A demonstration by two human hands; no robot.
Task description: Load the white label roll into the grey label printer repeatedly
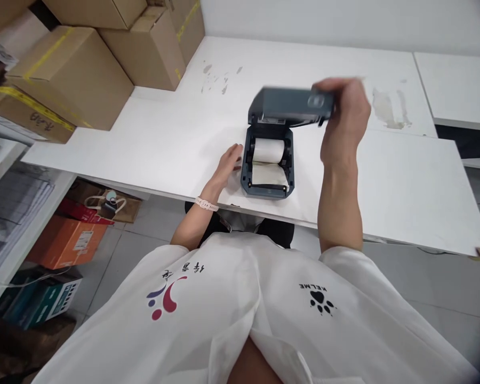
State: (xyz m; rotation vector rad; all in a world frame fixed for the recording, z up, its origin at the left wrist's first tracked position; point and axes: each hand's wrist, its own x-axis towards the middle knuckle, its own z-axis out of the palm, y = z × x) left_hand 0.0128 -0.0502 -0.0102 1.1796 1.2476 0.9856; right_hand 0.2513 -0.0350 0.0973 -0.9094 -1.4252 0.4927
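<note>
White counter (pixel 176 141) spans mid-frame, dark printer (pixel 267 191) at centre, right hand (pixel 348 104) at upper right gripping its raised lid (pixel 288 102), apparently keeping the paper roll (pixel 269 151) exposed, left hand (pixel 228 161) loosely open beside the base, probably for steadying.

On the white shirt (pixel 240 298), below the right hand (pixel 350 104), KELME (pixel 312 287) stands upside down beside a black paw sign (pixel 317 296). Below the left hand (pixel 226 164), the shirt's characters (pixel 184 267) are unclear; well left of it, handwriting (pixel 42 121) on a cardboard box (pixel 24 111) is illegible.
</note>
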